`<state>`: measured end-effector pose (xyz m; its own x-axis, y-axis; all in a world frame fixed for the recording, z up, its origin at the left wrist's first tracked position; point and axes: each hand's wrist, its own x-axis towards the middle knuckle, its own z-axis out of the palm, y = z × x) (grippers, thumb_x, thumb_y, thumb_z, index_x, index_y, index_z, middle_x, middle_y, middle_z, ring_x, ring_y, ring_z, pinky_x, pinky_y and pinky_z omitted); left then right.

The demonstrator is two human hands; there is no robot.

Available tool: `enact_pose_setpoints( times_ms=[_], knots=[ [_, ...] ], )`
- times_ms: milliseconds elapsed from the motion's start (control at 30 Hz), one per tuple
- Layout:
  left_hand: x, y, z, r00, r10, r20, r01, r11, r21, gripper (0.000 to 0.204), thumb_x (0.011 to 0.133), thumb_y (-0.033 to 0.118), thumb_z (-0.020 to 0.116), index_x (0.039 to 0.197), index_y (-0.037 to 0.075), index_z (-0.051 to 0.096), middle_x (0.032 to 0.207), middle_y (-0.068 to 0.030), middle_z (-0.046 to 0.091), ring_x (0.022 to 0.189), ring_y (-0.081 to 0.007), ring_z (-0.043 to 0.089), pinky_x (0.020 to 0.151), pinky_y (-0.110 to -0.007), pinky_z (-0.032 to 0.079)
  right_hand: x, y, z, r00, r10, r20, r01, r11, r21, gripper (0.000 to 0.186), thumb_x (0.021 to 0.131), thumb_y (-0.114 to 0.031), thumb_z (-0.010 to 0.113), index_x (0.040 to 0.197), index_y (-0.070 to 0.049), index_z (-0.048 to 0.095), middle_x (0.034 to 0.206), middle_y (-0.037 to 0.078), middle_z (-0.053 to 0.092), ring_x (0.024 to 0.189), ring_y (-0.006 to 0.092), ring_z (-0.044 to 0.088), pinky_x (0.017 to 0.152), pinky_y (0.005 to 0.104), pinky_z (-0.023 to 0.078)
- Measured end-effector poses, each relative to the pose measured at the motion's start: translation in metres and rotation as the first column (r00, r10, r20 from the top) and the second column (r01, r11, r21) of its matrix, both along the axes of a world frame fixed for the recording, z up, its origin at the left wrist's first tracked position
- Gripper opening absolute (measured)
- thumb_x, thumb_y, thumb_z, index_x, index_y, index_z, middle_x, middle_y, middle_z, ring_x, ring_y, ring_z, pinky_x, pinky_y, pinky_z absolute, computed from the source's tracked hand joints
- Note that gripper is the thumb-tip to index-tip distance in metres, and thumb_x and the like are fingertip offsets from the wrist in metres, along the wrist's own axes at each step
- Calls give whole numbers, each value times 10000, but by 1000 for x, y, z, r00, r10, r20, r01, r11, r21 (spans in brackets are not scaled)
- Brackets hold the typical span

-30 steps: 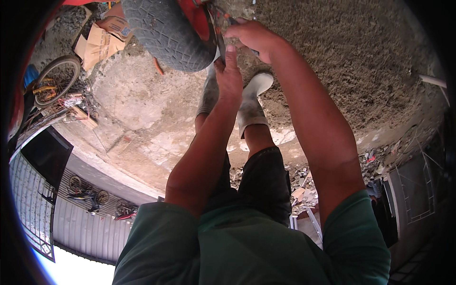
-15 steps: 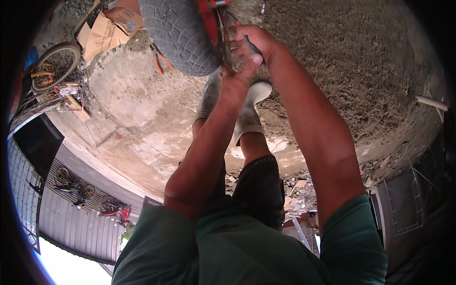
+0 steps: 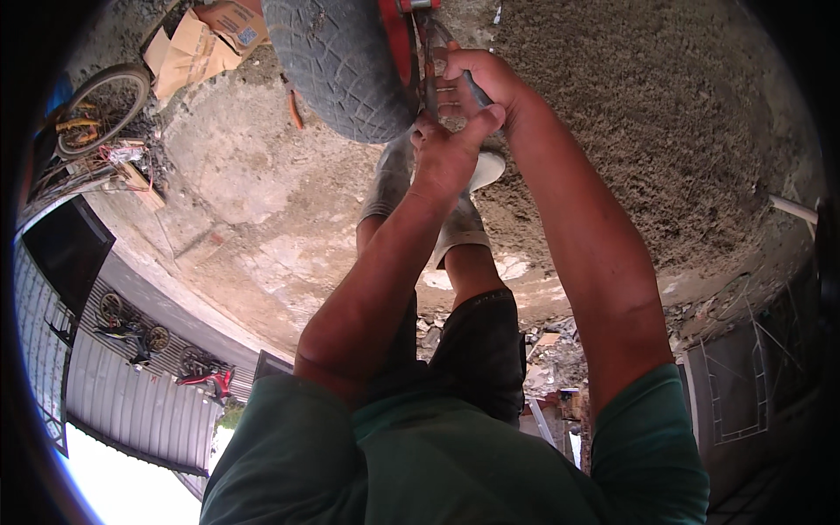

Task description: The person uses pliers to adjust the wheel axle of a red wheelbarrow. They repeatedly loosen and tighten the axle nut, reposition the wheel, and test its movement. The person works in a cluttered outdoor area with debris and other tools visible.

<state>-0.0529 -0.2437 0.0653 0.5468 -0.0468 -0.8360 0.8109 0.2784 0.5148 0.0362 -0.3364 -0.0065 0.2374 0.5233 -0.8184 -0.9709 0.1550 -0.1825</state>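
A large grey treaded tyre point(image 3: 328, 61) with a red rim point(image 3: 395, 39) hangs at the top centre, a narrow metal part point(image 3: 429, 70) along its right side. My right hand point(image 3: 486, 83) grips a dark-handled tool point(image 3: 475, 90) beside that part, some fingers partly extended behind it. My left hand point(image 3: 446, 149) is closed at the tyre's lower right, thumb up against the tool's handle end; what its fingers hold is hidden. Below are my two boots point(image 3: 385, 171).
An orange-handled item point(image 3: 294, 109) lies on the concrete point(image 3: 227, 157). Torn cardboard point(image 3: 197, 57), a bicycle wheel point(image 3: 140, 101) and tangled scrap point(image 3: 122, 153) are at left. Rough dirt point(image 3: 639, 114) spreads rightward, with a pale length of material point(image 3: 787, 206) at far right and rubble point(image 3: 551, 350) behind me.
Both hands and the tyre have shifted right in the view. My left thumb has risen to the dark handle, and my right hand sits slightly lower. The background has shifted a little too.
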Motion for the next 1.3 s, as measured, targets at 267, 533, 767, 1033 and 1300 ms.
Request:
enact_pose_setpoints(
  times_ms=[267, 533, 767, 1033, 1300],
  knots=[
    [3, -5, -3, 1000, -5, -17, 5, 1000, -3, 1113, 765, 672, 705, 1526, 12, 232, 1472, -191, 346, 1329, -316, 387, 1092, -430, 358, 5, -2, 1, 997, -69, 17, 67, 992, 107, 333, 751, -151, 587, 1069, -68, 531, 1000, 135, 628, 936, 303, 644, 866, 502, 507],
    [2, 0, -5, 999, -7, -46, 7, 1000, -11, 1106, 755, 666, 703, 1515, 16, 231, 1452, -184, 349, 1306, -315, 398, 1077, -437, 373, 8, 4, 2, 999, -17, 32, 17, 1000, 1, 227, 738, -85, 582, 960, -73, 538, 1009, 138, 625, 963, 305, 645, 841, 495, 538],
    [7, -7, -4, 999, -7, -47, 5, 999, -41, 1100, 746, 661, 701, 1506, 19, 230, 1435, -177, 351, 1286, -314, 407, 1064, -443, 387, 9, -4, 3, 1000, -11, 23, 11, 1000, 22, 316, 754, -142, 607, 1060, -72, 578, 1088, 133, 616, 1011, 292, 613, 910, 510, 489],
    [10, -12, -4, 998, -12, -55, 10, 999, -43, 1093, 736, 656, 698, 1495, 24, 230, 1415, -170, 354, 1264, -313, 417, 1049, -449, 402, 12, -4, -4, 999, 9, -42, -7, 999, 42, 398, 764, -205, 607, 1128, -49, 569, 1085, 139, 628, 980, 286, 629, 907, 478, 485],
    [-6, 8, -10, 983, 55, -176, -91, 975, -203, 961, 745, 650, 673, 1426, 72, 318, 1353, -110, 383, 1172, -271, 448, 1016, -457, 425, 31, 28, 49, 943, 280, 181, -196, 905, -377, 112, 734, -117, 605, 737, -6, 608, 660, 114, 558, 731, 247, 643, 697, 440, 523]
  ],
)
